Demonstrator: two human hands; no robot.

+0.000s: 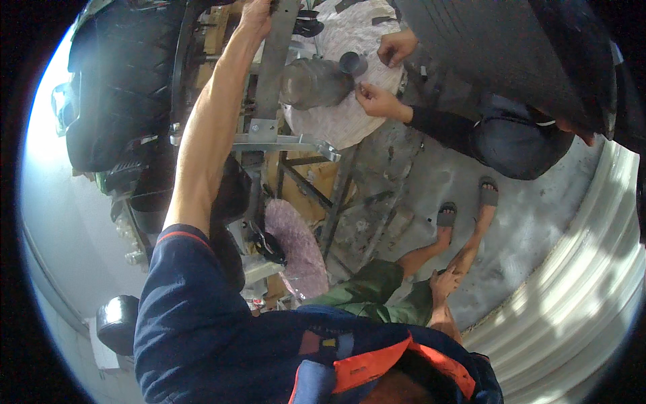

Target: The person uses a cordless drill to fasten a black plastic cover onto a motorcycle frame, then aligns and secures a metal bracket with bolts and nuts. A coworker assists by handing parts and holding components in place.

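My left arm reaches up across the left of the view, and my left hand (255, 19) is at the top edge beside an upright grey metal bar (274, 74). Its fingers are mostly cut off or hidden, so I cannot see what they hold. Lower right, my right hand (442, 285) lies on my bare leg below the green shorts (370, 289), fingers laid out and nothing in them. Beyond the bar, a cloudy jar (313, 84) lies on a round, plastic-covered top (336, 128). A small dark cup (350, 63) is by the jar's end.
Across from me, a co-worker's two hands (379, 101) are near the cup. A metal bracket (286, 143) juts from the bar. Below it stand a dark metal frame (343, 195) and a pinkish plastic-covered round seat (296, 249). A large black tyre-like thing (124, 81) fills the left.
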